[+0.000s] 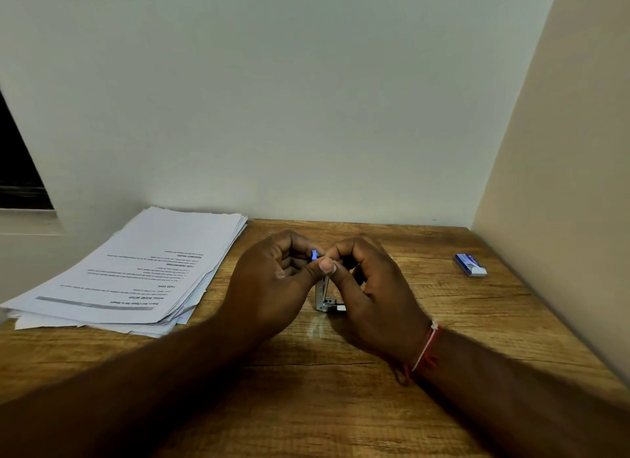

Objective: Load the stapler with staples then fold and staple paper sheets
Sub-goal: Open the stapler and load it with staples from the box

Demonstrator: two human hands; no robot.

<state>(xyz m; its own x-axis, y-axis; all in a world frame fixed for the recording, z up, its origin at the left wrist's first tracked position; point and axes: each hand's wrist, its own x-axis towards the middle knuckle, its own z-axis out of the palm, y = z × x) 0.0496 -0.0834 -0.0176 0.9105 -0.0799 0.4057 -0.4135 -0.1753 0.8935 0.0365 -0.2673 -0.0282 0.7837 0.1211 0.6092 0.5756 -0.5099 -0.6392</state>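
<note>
Probably office or study corner; wooden desk (443,300); printed paper stack (136,273); plain walls (306,99).

We are wearing no sleeves — only a red-and-white thread band (424,353) tied round our right wrist.

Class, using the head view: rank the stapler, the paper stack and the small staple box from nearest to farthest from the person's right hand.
1. stapler: held between both hands, touching the right hand.
2. staple box: on the table's right side, apart from the hand.
3. paper stack: far left, beyond the left hand.
</note>
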